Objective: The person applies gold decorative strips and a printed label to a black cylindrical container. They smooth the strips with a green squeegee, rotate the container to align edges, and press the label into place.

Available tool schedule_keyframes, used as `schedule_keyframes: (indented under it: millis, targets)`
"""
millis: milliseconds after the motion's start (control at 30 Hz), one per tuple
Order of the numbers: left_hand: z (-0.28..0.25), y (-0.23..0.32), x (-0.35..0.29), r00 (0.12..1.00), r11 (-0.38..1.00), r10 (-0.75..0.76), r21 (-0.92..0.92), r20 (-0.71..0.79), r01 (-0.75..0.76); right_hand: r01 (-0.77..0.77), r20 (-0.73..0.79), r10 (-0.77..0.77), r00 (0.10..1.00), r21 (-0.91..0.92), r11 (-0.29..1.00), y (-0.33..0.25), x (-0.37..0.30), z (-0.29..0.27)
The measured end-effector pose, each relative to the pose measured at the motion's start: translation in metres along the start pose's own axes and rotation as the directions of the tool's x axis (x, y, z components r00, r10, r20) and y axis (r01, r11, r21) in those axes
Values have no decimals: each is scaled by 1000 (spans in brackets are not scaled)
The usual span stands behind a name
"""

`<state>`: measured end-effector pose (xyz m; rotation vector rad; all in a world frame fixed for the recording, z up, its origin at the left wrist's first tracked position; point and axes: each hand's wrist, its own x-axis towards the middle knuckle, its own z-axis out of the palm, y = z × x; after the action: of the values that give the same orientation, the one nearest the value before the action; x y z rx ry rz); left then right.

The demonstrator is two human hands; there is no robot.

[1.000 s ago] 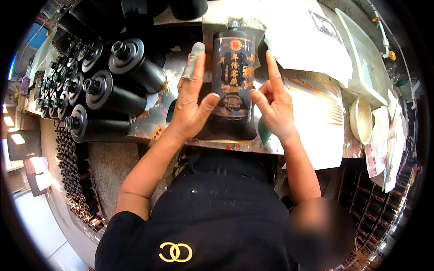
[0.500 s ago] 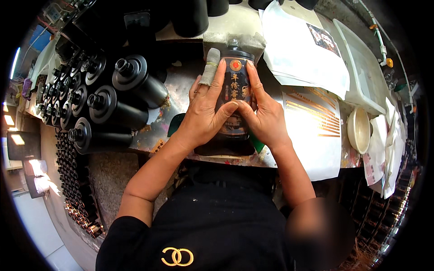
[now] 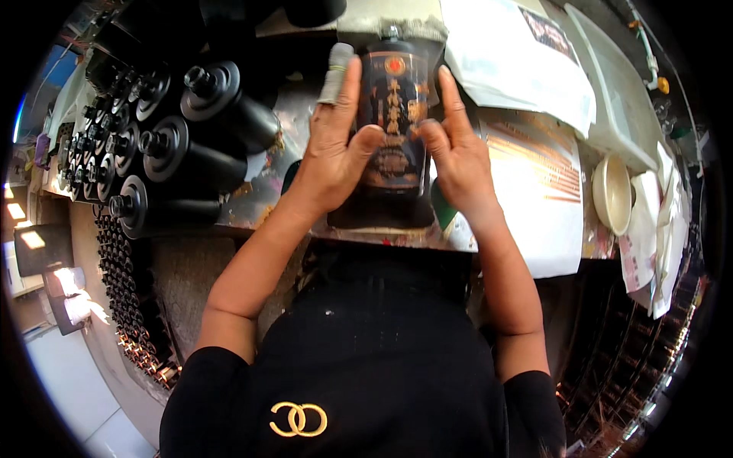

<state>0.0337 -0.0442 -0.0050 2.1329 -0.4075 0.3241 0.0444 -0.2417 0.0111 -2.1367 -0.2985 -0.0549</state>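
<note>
A black bottle [image 3: 395, 107] with gold lettering and a red-and-gold round emblem lies on the worktable in front of me, its neck pointing away. My left hand [image 3: 336, 145] is alongside its left side, fingers stretched out and thumb over the bottle's front edge. A grey cloth wrap [image 3: 337, 72], tied with a band, covers one of its fingers. On the other side, my right hand [image 3: 462, 156] is open, its index finger standing off the bottle and its blurred thumb close to the right edge. A grey cloth pad [image 3: 427, 29] lies behind the bottle's neck.
Several plain black bottles [image 3: 198, 156] lie stacked at left, necks toward me. To the right are white paper sheets [image 3: 489, 69], a sheet with gold strips [image 3: 534, 229], a pale plastic tray [image 3: 611, 99] and a cream bowl [image 3: 612, 195]. Rows of bottles [image 3: 118, 282] stand lower left.
Both hands have spread apart from the bottle's front; the thumbs, which met over it, are now separated. My right fingers have moved off its right side. The whole view has shifted slightly.
</note>
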Motion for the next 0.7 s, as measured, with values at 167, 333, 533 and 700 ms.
schedule_keyframes:
  millis: [167, 333, 533, 700]
  targets:
    - [-6, 3, -52, 980, 969, 132, 188, 147, -159, -39, 117, 43, 992, -35, 999, 7, -58, -6]
    - [6, -4, -77, 972, 994, -56, 101, 230, 34, 139, 107, -124, 987, -148, 979, 9, -80, 13]
    - [5, 0, -80, 977, 977, 16, 203, 212, -60, 28, 197, 10, 980, -188, 982, -1, -85, 11]
    - [5, -5, -79, 981, 991, 12, 128, 195, -37, 34, 188, -3, 982, -159, 987, 1, -85, 15]
